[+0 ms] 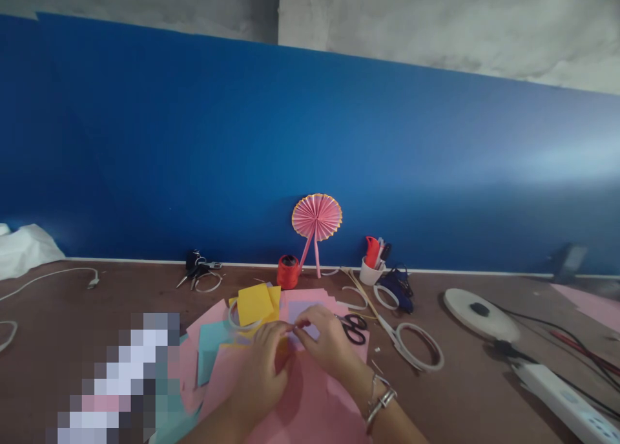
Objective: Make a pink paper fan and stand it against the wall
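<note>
My left hand (261, 366) and my right hand (327, 344) meet over a pile of coloured paper sheets (310, 399), mostly pink. Both hands pinch with fingertips together at a small pale lilac piece of paper (303, 318) that lies on the pile. A bracelet sits on my right wrist. Black-handled scissors (354, 328) lie just right of my right hand. A yellow folded sheet (255, 304) with a ring of white tape rests just beyond my left hand.
A pink paper fan (316, 218) leans on the blue wall behind a red spool (288, 271). A white cup of pens (372, 263), tape rings (419, 347), keys (198, 269), a round white lamp base (479, 315), a power strip (566, 402) and cables lie on the brown table.
</note>
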Demonstrator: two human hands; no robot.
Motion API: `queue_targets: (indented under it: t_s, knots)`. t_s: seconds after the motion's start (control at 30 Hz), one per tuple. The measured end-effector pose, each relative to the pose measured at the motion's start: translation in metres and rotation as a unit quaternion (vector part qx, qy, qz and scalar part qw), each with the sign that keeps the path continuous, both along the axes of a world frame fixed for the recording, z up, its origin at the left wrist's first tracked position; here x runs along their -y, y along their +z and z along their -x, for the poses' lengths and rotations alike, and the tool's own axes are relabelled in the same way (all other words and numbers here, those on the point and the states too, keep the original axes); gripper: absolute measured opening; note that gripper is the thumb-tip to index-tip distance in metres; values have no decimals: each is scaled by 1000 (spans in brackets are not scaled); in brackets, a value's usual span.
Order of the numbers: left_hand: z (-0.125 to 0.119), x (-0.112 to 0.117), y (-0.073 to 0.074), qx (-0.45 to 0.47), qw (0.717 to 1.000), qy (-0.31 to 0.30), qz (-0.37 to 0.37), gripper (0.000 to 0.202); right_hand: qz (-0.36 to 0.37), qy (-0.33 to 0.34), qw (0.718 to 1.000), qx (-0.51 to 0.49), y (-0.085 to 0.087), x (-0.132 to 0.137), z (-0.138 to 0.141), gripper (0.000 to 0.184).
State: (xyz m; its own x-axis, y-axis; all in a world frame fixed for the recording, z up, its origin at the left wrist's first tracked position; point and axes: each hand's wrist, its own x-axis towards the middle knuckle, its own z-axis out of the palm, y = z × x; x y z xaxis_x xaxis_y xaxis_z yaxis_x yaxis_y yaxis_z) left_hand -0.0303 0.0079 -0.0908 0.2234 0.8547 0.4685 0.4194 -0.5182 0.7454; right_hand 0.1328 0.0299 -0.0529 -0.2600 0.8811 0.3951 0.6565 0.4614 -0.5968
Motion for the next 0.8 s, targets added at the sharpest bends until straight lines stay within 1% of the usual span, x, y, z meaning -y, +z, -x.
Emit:
queue_targets:
  t_s: [0.13,0.3,0.47,0.6,0.7,0.8]
  knots:
    - [-1,0,0,3,1000,7,-7,30,-47,7,998,31,-1,1,0,7]
    - [-1,-1,-1,5,1000,13,-24,29,-59,19,998,31,-1,2,0,9]
    - [-1,-4,-9,19,999,15,-22,26,-64,29,996,56,3,5,3,11]
    - [-1,-5,-17,25,999,18,-44,34,-61,31,995,68,5,6,3,12]
    - [-2,-4,-20,27,997,23,-68,42,-54,32,996,60,5,6,2,12]
    - [-3,-3,-22,23,995,26,-89,45,-47,40,996,65,6,7,2,13]
